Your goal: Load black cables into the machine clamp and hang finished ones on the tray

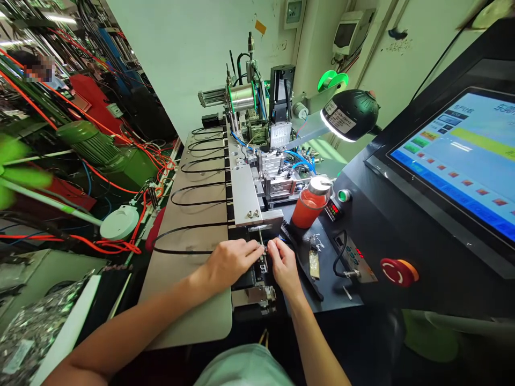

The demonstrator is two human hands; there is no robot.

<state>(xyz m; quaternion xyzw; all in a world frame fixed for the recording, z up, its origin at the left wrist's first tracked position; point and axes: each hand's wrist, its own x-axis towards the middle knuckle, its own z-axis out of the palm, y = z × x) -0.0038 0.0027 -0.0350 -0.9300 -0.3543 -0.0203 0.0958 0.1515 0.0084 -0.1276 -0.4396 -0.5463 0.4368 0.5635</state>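
My left hand (232, 261) and my right hand (284, 265) meet at the near end of a machine track (245, 190). Both are closed in a pinch on a small metal piece (265, 249) between the fingertips; what it is I cannot make out. A black cable (181, 250) runs in a loop from under my left hand across the grey work plate (185, 300). More black cable loops (197, 193) lie in a row along the plate, each ending at the track.
An orange bottle (310, 202) stands right of the track. A lit work lamp (349, 115) hangs above. A touch screen (458, 161) and red stop button (396, 272) sit on the black console at right. Green motor (92, 145) and red wires crowd the left.
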